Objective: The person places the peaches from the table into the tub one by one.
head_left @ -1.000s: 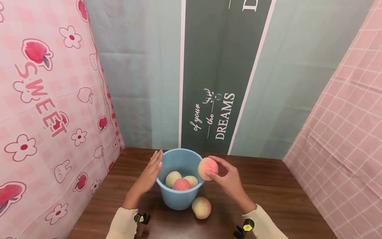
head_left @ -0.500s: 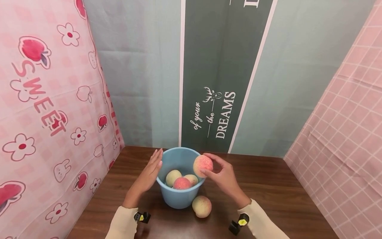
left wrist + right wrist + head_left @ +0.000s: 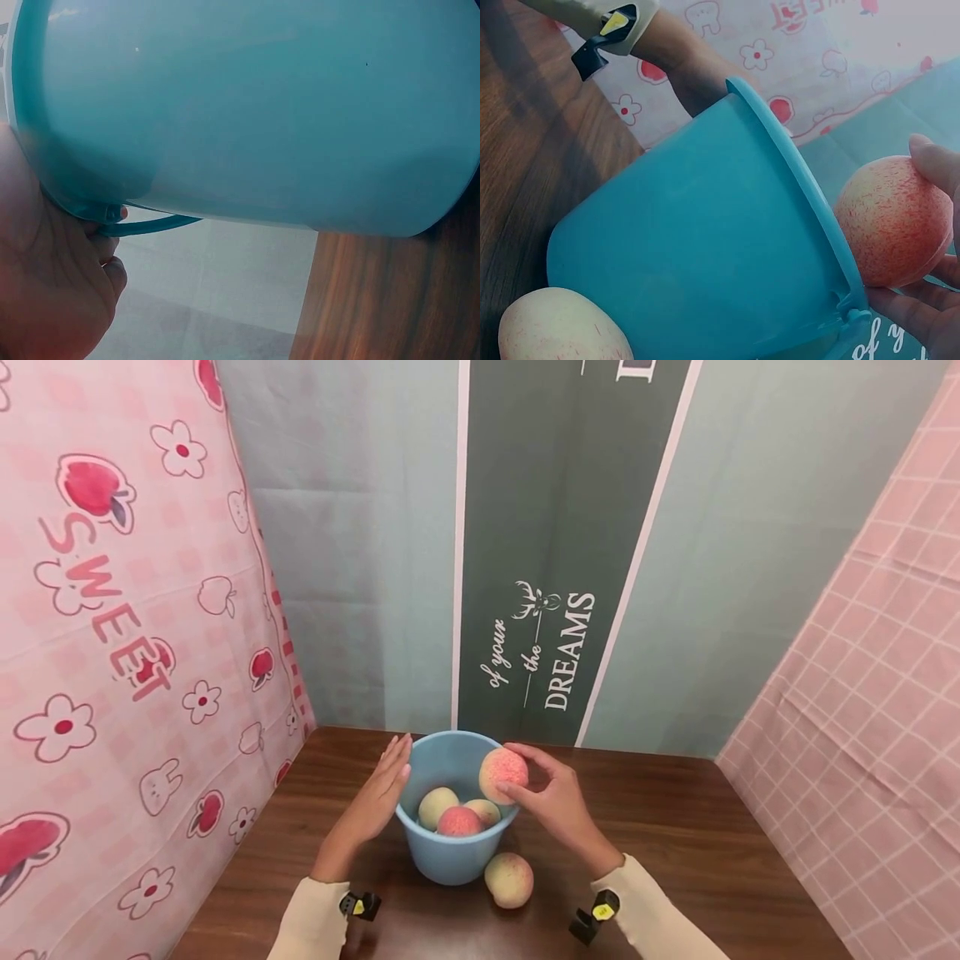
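Note:
A blue bucket (image 3: 453, 858) stands on the wooden table with several peaches (image 3: 459, 822) inside. My right hand (image 3: 555, 793) holds a pink-and-yellow peach (image 3: 502, 775) between thumb and fingers, over the bucket's right rim. In the right wrist view that held peach (image 3: 892, 217) shows just past the rim. My left hand (image 3: 377, 793) lies with straight fingers against the bucket's left side; the left wrist view shows its palm (image 3: 60, 277) at the rim near the blue handle (image 3: 154, 225). Another peach (image 3: 509, 880) sits on the table by the bucket's front right.
The brown table (image 3: 675, 860) reaches back to a grey-green cloth backdrop (image 3: 345, 610). A pink printed cloth (image 3: 112, 710) hangs on the left, and a pink checked cloth (image 3: 862, 693) on the right. Black wrist cameras (image 3: 596, 917) sit at both cuffs.
My right hand has moved left with the peach, from beside the bucket's right edge to over its rim. My left hand stays at the bucket's side.

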### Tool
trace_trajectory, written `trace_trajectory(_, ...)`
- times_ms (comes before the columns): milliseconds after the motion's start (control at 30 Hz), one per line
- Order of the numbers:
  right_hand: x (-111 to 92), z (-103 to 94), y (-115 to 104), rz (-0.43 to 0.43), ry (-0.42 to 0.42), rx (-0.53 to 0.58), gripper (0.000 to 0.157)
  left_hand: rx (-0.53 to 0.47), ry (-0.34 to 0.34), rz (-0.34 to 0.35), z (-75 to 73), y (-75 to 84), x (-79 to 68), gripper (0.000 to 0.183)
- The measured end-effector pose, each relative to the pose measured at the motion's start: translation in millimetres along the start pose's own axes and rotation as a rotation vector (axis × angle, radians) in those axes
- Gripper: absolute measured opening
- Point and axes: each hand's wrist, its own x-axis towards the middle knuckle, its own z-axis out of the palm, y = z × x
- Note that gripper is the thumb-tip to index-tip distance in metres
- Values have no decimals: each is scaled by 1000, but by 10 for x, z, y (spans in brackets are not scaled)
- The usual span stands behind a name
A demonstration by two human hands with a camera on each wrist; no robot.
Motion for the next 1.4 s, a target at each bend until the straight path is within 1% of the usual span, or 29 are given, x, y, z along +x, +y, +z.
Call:
trace_trajectory(100,7,16,-2,-1,-5,-6,57,-1,-6,-16,8,-4,-9,49)
trace_trajectory(333,53,78,0,18,-16,6,56,-1,-7,-23,1,3,-13,49)
trace_trajectory(600,124,160,53,28,-28,35,54,6,-12,-12,-6,-5,-10,49)
trace_trajectory(867,147,214,89,1,-31,28,54,8,-2,10,-12,-17,-19,49)
trace_trajectory(933,149,227,126,8,-34,39,54,6,0,19,-10,-22,-20,49)
trace_trajectory(1067,159,256,320,12,-28,39,55,-1,-1,21,-3,-28,-24,49)
trace_trajectory(1167,157,263,373,14,-26,59,56,0,-5,20,-4,-34,-22,49)
trace_trajectory(1267,152,262,387,16,-26,104,56,1,-13,27,-10,-45,-13,49)
trace_trajectory(1400,139,248,455,3,-26,93,56,-6,-15,31,-8,-42,-13,49)
